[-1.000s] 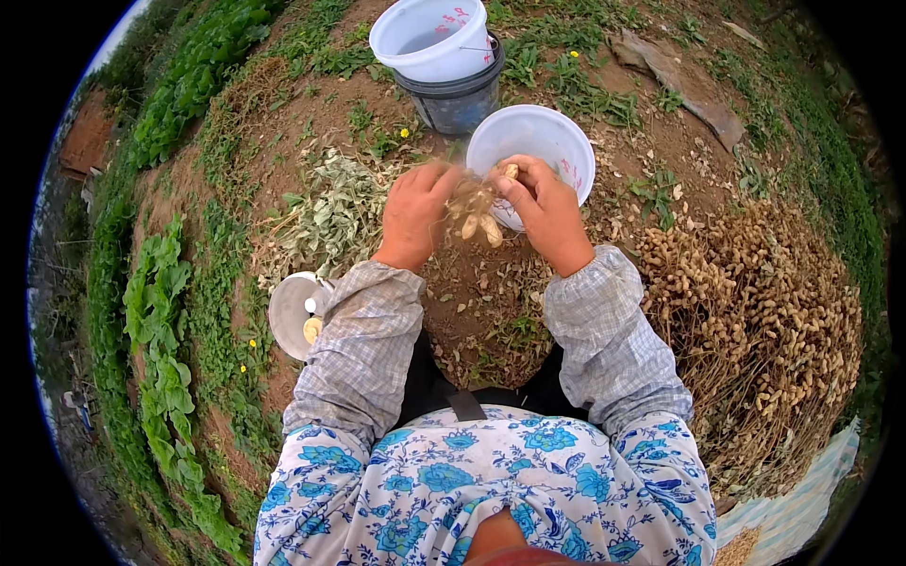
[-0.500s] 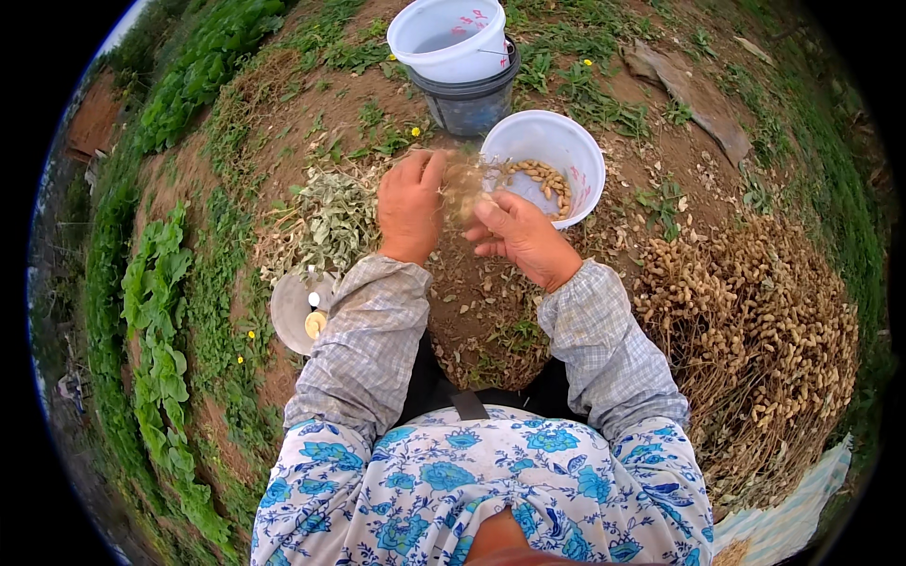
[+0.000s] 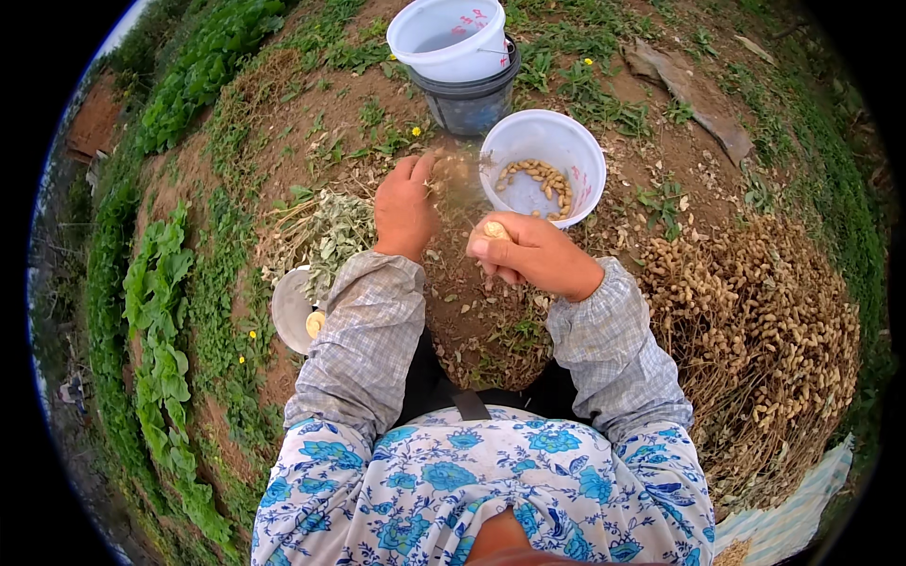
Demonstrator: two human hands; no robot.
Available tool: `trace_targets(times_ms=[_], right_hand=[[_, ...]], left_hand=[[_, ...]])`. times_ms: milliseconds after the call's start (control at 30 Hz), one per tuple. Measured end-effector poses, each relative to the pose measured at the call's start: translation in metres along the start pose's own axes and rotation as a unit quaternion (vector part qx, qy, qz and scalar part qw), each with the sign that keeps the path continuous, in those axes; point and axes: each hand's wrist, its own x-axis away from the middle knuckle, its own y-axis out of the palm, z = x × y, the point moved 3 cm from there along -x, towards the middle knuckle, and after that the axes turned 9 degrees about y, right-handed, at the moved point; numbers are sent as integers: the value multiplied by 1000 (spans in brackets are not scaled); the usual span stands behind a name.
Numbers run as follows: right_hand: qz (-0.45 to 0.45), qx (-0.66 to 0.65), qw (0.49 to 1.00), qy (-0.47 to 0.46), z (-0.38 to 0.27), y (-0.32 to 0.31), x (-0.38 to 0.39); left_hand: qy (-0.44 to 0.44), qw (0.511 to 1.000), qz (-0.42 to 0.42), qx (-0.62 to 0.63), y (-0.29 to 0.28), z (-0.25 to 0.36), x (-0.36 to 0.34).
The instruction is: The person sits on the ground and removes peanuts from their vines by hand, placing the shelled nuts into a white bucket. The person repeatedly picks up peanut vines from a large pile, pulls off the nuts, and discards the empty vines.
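Observation:
My left hand (image 3: 404, 209) is closed round a peanut plant. Its blurred, wispy roots (image 3: 460, 182) stick out to the right of the fist, and wilted leaves (image 3: 342, 226) trail on the left. My right hand (image 3: 538, 253) is closed with a pale peanut pod (image 3: 495, 230) showing between thumb and forefinger; whether more pods are inside the fist is hidden. Just beyond that hand stands a white bucket (image 3: 587, 160) with a small layer of peanuts (image 3: 552, 179) on its bottom.
At the right lies a large heap of peanut plants (image 3: 755, 330) with pods on, beside a pale striped sheet (image 3: 797, 500). A white bucket (image 3: 453, 58) sits in a dark one (image 3: 469, 106) at the far side. A small pale container (image 3: 291, 313) rests by my left forearm.
My right hand has drawn back toward me and away from the roots, and a pod now shows in it. The left hand has barely moved; the leaves shifted over the small container.

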Motion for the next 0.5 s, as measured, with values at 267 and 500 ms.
trace_targets(times_ms=[267,500], right_hand=[[494,374,754,-218,22,-78,-12],[398,434,742,-321,3,-23,-19]], left_hand=[[11,997,-67,39,8,5,0],[52,994,-66,74,9,17,1]])
